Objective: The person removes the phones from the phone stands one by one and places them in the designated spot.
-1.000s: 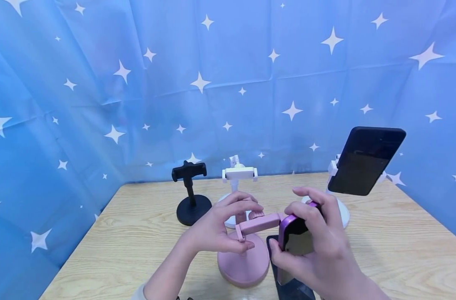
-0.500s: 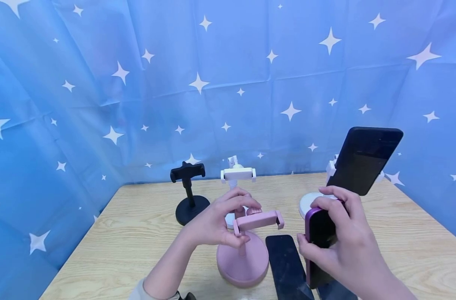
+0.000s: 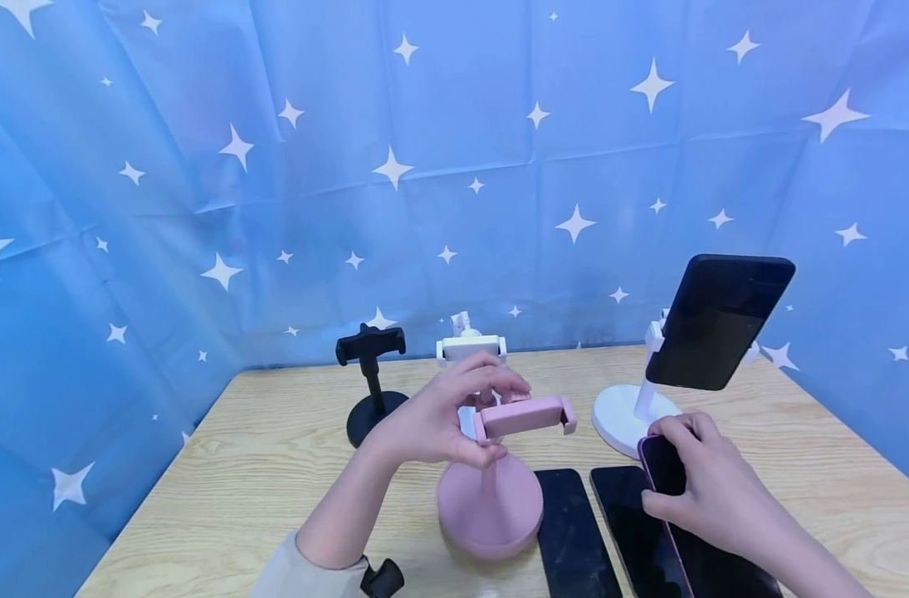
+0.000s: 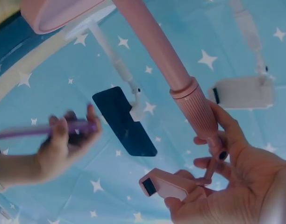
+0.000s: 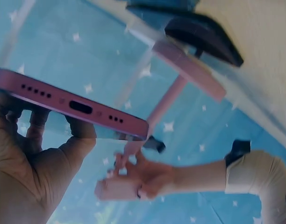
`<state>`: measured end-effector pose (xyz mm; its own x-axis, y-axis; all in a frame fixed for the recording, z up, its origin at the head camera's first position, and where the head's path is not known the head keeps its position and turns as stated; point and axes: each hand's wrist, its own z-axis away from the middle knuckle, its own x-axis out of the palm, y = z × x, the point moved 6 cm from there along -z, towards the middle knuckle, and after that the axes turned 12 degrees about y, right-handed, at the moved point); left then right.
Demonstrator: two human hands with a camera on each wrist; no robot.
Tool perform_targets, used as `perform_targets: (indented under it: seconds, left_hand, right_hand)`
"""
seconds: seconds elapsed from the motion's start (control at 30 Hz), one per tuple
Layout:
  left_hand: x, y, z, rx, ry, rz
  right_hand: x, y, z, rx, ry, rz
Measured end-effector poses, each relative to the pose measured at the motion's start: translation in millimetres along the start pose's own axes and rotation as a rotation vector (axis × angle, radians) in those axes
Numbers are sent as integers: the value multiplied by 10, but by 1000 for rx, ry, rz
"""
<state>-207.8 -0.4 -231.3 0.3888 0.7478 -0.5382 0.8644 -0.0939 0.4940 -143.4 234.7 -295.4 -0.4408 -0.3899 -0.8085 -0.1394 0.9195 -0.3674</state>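
Observation:
My left hand (image 3: pixel 454 415) grips the upper part of a pink phone stand (image 3: pixel 491 507), with its clamp (image 3: pixel 529 417) jutting right of the fingers. In the left wrist view, those fingers wrap around the joint below the ribbed collar (image 4: pixel 199 112). My right hand (image 3: pixel 711 490) pinches a purple-edged phone (image 3: pixel 663 465) by its sides, low over the table at the right. The right wrist view shows the phone's end with its charging port (image 5: pixel 81 107). Left of it, two dark phones (image 3: pixel 577 531) lie face up; the held phone overlaps the nearer one (image 3: pixel 633 515).
Behind the left hand stands a white phone stand (image 3: pixel 472 347), and farther left a black one (image 3: pixel 375 407). At the back right, another white stand (image 3: pixel 626 419) holds a large black phone (image 3: pixel 719 324). A starry blue curtain (image 3: pixel 454 166) hangs behind the wooden table (image 3: pixel 275 473).
My right hand has carried the purple-edged phone away from the pink clamp, rightward and down toward the table. The pink stand has shifted slightly, with the left hand still gripping it.

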Motion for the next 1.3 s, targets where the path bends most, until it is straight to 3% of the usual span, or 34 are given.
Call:
perform_targets:
  seconds: [0.3, 0.57, 0.97, 1.3]
  left_hand:
    - [156, -52, -314, -68, -30, 34]
    - [296, -146, -558, -90, -44, 21]
    - [464, -334, -773, -92, -17, -1]
    - [552, -446, -867, -136, 14, -83]
  right_hand:
    - [221, 381, 26, 93, -181, 71]
    - [329, 593, 59, 161, -251, 80]
    - [440, 873, 112, 239, -339, 74]
    - [521, 973, 152, 268, -377, 44]
